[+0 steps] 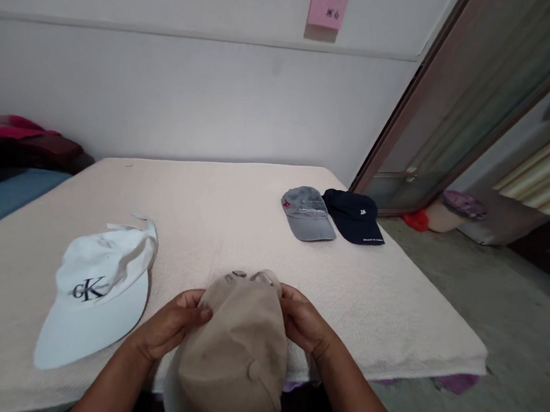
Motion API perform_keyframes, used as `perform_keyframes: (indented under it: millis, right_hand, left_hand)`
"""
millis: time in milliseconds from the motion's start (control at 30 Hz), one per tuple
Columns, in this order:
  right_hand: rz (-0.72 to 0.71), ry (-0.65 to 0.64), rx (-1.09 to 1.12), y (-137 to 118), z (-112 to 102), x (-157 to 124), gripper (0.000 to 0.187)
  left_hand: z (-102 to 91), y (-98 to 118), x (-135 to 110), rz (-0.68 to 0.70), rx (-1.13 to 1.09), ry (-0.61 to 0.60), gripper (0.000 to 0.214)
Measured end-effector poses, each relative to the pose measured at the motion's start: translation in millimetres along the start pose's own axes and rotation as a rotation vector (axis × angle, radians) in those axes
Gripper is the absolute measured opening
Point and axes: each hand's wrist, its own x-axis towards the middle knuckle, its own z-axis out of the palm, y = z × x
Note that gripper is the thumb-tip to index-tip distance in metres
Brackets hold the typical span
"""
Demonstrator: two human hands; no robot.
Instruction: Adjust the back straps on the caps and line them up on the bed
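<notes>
Between my hands is a tan baseball cap (234,355), its crown facing up and its back strap and buckle pointing away from me. My left hand (175,322) pinches the cap's left side, thumb on top. On the opposite side my right hand (301,319) grips the edge, with some fingers hidden behind the fabric. The brim shows in part at the lower left of the crown. To the left, a white cap (92,287) with black "CK" letters lies on the bed. Farther off at the right, a grey cap (307,212) lies beside a navy cap (355,215).
The caps rest on a bed with a cream cover (208,207), its right edge dropping to a grey floor (440,282). A white wall (193,98) with a pink note (329,4) stands behind. Dark and pink cloth (28,136) is piled at far left.
</notes>
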Motion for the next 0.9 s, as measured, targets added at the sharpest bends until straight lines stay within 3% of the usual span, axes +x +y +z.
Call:
perform_keyframes:
  millis: [133,267,400,467,633,800,900]
  right_hand:
    - [-0.024,0.059,-0.058,4.8,-1.5,16.4,0.021]
    - [-0.136,0.112,0.000,-4.9,-4.5,24.7,0.015]
    - [-0.203,0.176,0.071,-12.4,-2.3,29.9,0.012]
    - [-0.199,0.177,0.053,-13.0,0.6,31.2,0.015]
    - [-0.193,0.129,-0.159,-13.5,5.3,30.1,0.027]
    - [-0.176,0.112,-0.491,-15.9,2.0,30.3,0.019]
    - [-0.108,0.119,-0.567,-16.2,1.2,30.5,0.015]
  left_hand:
    - [0.0,1.9,1.0,-0.002,0.050,-0.004,0.032]
    - [-1.1,0.9,0.8,-0.006,0.063,-0.031,0.040]
    - [2.8,-1.4,2.6,-0.023,0.026,-0.007,0.023]
    - [5.9,-1.5,5.1,-0.023,0.020,0.015,0.025]
    - [5.4,-5.2,15.1,0.029,0.041,0.138,0.015]
    - [6.0,-11.5,25.8,0.088,0.078,0.217,0.017]
    - [13.0,-9.9,27.7,0.108,0.161,0.228,0.017]
